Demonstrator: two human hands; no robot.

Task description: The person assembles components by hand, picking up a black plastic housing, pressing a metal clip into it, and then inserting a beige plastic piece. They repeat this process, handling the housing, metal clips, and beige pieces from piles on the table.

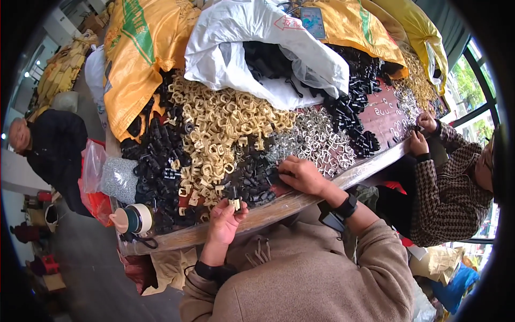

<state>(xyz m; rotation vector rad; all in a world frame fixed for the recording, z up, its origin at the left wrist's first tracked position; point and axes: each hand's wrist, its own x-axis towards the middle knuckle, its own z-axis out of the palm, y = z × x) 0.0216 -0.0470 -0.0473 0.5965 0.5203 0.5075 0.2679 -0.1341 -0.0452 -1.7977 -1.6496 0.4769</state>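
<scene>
My left hand [226, 221] is raised at the near edge of the table, its fingers closed round a small black plastic fitting [234, 196] with a cream clip on its lower part. My right hand [304, 176] reaches over the near edge, fingers curled down among the small parts; what they hold, if anything, is hidden. Left of it lies a heap of small black pieces [252, 177]. Beyond is a pile of bent silvery metal clips [330, 142]. A large mound of cream plastic clips [214, 118] spreads beyond my left hand.
A white sack [214, 59] with black parts lies at the back, between orange sacks [137, 48]. A lidded cup [140, 219] and a bag of tiny silvery pieces [119, 180] stand left. At right, a co-worker's hands [421, 134] handle something small. Another person [53, 150] is far left.
</scene>
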